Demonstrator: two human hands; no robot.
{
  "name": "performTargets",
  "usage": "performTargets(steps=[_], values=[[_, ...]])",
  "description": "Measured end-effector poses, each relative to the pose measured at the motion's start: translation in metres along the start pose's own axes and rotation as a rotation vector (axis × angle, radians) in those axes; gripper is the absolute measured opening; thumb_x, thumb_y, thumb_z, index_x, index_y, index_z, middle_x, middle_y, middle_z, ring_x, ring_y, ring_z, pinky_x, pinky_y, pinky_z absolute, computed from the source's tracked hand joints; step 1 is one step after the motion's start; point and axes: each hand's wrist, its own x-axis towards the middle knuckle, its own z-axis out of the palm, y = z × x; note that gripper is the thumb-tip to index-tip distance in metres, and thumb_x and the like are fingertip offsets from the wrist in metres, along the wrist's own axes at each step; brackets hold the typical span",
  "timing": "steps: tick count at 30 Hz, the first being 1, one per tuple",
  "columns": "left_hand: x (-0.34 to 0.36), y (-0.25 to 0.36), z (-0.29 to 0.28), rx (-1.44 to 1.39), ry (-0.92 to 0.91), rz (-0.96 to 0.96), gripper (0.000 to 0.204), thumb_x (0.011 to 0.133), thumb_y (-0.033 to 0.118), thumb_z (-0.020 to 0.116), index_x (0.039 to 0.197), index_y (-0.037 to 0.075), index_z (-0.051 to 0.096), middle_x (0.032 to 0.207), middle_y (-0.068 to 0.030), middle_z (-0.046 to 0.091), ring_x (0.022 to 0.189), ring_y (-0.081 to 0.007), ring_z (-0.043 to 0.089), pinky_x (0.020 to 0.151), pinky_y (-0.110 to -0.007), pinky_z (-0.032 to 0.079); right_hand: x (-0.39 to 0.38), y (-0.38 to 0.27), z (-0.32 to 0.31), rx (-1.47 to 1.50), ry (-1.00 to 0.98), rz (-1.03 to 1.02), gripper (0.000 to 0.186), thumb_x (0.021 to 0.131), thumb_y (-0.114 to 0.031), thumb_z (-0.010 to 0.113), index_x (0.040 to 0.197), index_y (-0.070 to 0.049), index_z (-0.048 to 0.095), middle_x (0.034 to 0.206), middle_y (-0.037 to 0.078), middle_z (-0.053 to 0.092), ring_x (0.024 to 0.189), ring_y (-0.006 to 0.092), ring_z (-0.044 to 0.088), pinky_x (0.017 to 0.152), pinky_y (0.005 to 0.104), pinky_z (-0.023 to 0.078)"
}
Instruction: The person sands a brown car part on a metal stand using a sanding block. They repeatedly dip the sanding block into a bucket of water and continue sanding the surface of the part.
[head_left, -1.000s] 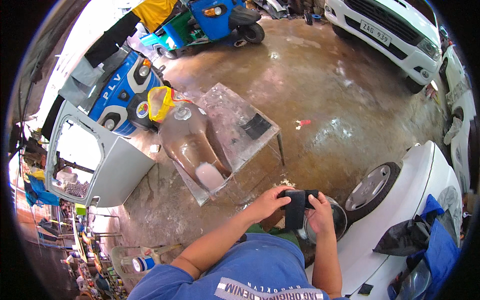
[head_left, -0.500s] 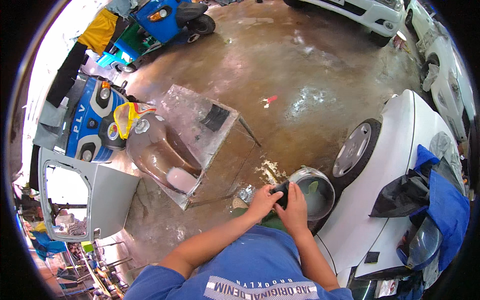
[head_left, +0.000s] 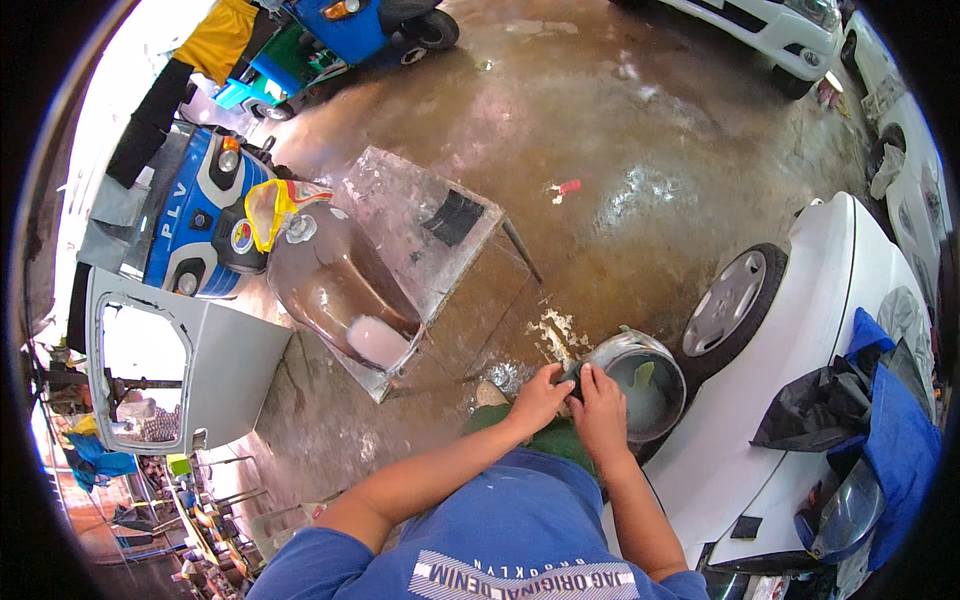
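Observation:
In front of my body, both hands meet beside the bucket's near-left edge. My left hand point(head_left: 540, 402) pinches one side of a small dark piece of sandpaper point(head_left: 574, 378), and my right hand point(head_left: 602, 410) grips its other side. Fingers hide much of the piece. The bucket point(head_left: 678, 385) holds cloudy grey water with a green strip point(head_left: 641, 376) in it. To the left, a glossy brown motorcycle fuel tank point(head_left: 335, 275) lies on a worn table point(head_left: 385, 195). The tank has a pale patch at its near end. A black sheet point(head_left: 453, 218) lies on the same table.
A white car point(head_left: 790, 345) stands close on my right, with blue and black covers on it. A detached grey door point(head_left: 235, 370) and a blue vehicle point(head_left: 195, 220) are at left. A yellow bag point(head_left: 268, 212) touches the tank. The floor point(head_left: 520, 120) looks wet.
My fingers have drawn closer together around the dark piece, so less of it shows. The whole view has shifted slightly, while the table, tank and bucket keep their places.

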Motion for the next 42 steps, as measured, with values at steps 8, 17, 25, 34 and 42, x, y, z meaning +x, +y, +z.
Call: performTargets(steps=[8, 17, 25, 34, 42], values=[[0.051, -0.026, 0.104, 0.832, -0.678, 0.503, 0.021, 0.092, 0.016, 0.065, 0.102, 0.004, 0.079, 0.116, -0.0210, 0.071, 0.115, -0.0418, 0.066, 0.098, -0.052, 0.055, -0.028, 0.189, 0.071, 0.745, 0.065, 0.939, 0.046, 0.104, -0.036, 0.070, 0.127, 0.004, 0.070, 0.108, 0.011, 0.072, 0.095, 0.0221, 0.066, 0.090, 0.0382, 0.053], [0.158, -0.111, 0.234, 1.308, -0.727, 0.268, 0.027, 0.096, 0.020, 0.064, 0.111, 0.009, 0.085, 0.114, -0.0111, 0.081, 0.108, -0.0312, 0.076, 0.085, -0.047, 0.058, -0.005, 0.258, 0.159, 0.544, -0.182, 1.120, 0.055, 0.100, -0.027, 0.060, 0.145, 0.005, 0.061, 0.138, 0.022, 0.067, 0.125, 0.0374, 0.063, 0.106, 0.0464, 0.049], [0.070, -0.054, 0.148, 1.217, -0.797, 0.576, 0.026, 0.095, 0.020, 0.064, 0.104, 0.009, 0.085, 0.104, -0.0124, 0.082, 0.097, -0.0326, 0.080, 0.078, -0.049, 0.060, -0.027, 0.229, 0.126, 0.083, -0.202, 1.051, 0.059, 0.102, -0.028, 0.066, 0.149, 0.005, 0.055, 0.145, 0.031, 0.062, 0.135, 0.0478, 0.058, 0.114, 0.0490, 0.045], [-0.010, -0.014, -0.298, 1.153, -0.498, 0.613, 0.016, 0.089, 0.012, 0.067, 0.102, 0.004, 0.072, 0.102, -0.0234, 0.075, 0.101, -0.0418, 0.073, 0.087, -0.052, 0.059, 0.032, -0.190, 0.191, 0.631, 0.270, 0.364, 0.043, 0.101, -0.023, 0.071, 0.136, 0.001, 0.067, 0.143, 0.025, 0.062, 0.130, 0.0384, 0.060, 0.114, 0.0454, 0.045], [0.036, -0.050, -0.516, 1.486, -0.205, 1.271, 0.115, 0.078, 0.082, 0.067, 0.157, 0.001, 0.047, 0.164, -0.0217, 0.045, 0.158, -0.0390, 0.033, 0.132, -0.058, 0.017, 0.090, -0.354, 0.309, 0.483, 0.572, 0.142, 0.044, 0.099, -0.020, 0.073, 0.138, -0.001, 0.066, 0.149, 0.030, 0.054, 0.136, 0.0482, 0.051, 0.115, 0.0538, 0.043]])
